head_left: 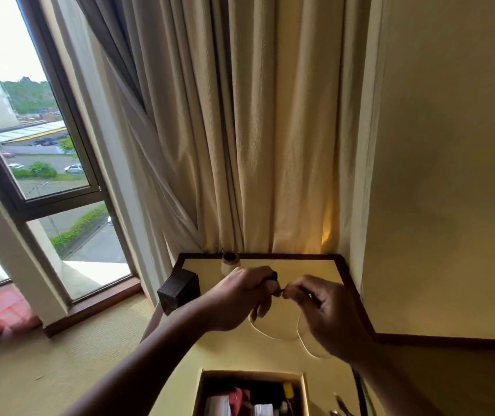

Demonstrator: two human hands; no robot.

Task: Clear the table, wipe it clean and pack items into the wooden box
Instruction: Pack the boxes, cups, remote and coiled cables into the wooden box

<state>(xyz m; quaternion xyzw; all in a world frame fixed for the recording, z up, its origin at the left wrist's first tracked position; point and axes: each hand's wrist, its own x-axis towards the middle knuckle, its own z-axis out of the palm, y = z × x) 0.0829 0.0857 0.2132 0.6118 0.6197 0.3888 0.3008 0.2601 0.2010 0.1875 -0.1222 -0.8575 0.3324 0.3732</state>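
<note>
My left hand (240, 295) is held above the pale yellow table (306, 265) and grips a small dark object (272, 276) between thumb and fingers. Close beside it, my right hand (324, 307) pinches a tiny end piece at its fingertips. A thin pale cable (270, 334) hangs in loops below both hands, just above the tabletop. The wooden box (252, 374) stands open at the table's near edge, holding several items, among them something red, something white and something yellow.
A dark cube-shaped box (180, 291) sits on the table's left corner, and a small round jar (230, 262) stands at the back edge by the curtain (255, 145). Metal pieces (340, 403) and a dark cord (358, 385) lie near right. Wall on the right, window on the left.
</note>
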